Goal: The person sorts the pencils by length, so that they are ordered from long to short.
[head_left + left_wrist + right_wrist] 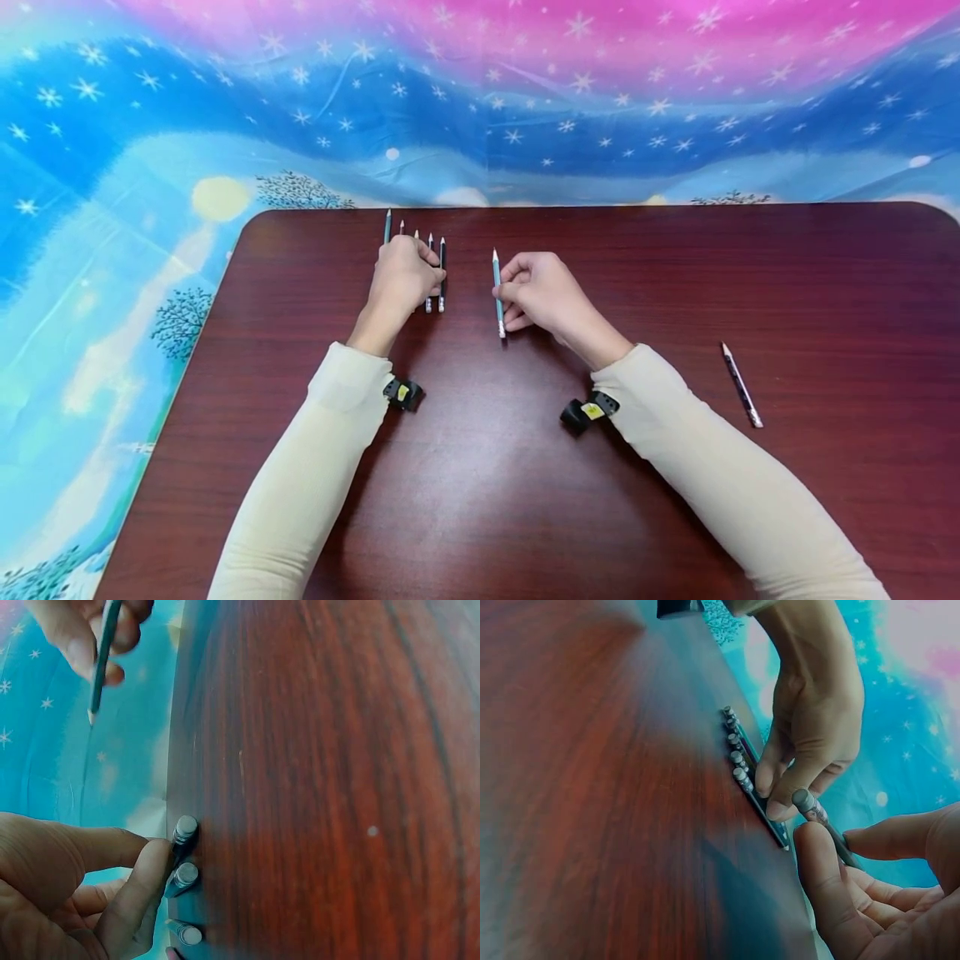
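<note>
In the head view, my right hand pinches a light blue pencil between thumb and fingers, its point away from me and its white eraser end towards me. The right wrist view shows this pencil raised off the table. My left hand is over a row of several pencils, thumb and forefinger pinching the black pencil at the row's right end. A teal pencil lies at the row's left end. The hand covers the middle of most of the row; eraser ends show in the left wrist view.
A dark patterned pencil lies by itself on the right of the brown wooden table. The table's far edge runs just behind the pencil row, against a snowflake-patterned cloth. Each wrist wears a small black camera.
</note>
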Demonstrator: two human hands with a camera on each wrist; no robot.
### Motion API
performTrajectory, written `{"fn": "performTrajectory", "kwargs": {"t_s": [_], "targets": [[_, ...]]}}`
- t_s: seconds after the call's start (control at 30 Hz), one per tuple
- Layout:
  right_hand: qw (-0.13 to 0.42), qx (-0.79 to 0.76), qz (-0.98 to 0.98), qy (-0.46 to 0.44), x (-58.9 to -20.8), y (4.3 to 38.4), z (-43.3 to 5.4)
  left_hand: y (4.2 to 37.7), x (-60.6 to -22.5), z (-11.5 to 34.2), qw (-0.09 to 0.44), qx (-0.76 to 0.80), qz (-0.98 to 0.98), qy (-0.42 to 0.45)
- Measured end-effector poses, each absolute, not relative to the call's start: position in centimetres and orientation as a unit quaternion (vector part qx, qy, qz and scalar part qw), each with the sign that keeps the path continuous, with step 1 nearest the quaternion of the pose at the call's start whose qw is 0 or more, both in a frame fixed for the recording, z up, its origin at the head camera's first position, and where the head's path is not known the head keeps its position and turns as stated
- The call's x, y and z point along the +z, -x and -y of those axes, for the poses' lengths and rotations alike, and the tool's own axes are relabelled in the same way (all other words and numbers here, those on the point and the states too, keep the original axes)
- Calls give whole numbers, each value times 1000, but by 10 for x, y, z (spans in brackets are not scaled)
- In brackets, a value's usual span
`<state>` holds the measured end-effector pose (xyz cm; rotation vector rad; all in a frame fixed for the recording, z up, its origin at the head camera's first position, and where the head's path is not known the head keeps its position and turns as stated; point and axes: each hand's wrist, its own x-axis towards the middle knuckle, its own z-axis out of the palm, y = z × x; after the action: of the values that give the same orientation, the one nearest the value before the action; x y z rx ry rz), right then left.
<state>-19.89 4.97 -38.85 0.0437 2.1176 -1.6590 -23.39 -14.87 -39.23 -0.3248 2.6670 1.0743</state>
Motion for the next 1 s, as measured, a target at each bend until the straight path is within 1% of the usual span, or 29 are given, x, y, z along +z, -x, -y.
{"fn": "performTrajectory", "kwargs": {"t_s": [0.2,0.57,0.7,1.0], "targets": [[218,-608,-763,-28,-393,212,-35,234,-393,149,121,369,-915,111],[218,-608,-761,-57,-405,227,-9,236,-394,150,135,368,-913,111],[210,-601,-768,-65,-408,233,-1,236,-393,150,137,372,-911,113],[176,-550,-813,-70,-409,244,14,235,-392,150,130,371,-913,112]]}}
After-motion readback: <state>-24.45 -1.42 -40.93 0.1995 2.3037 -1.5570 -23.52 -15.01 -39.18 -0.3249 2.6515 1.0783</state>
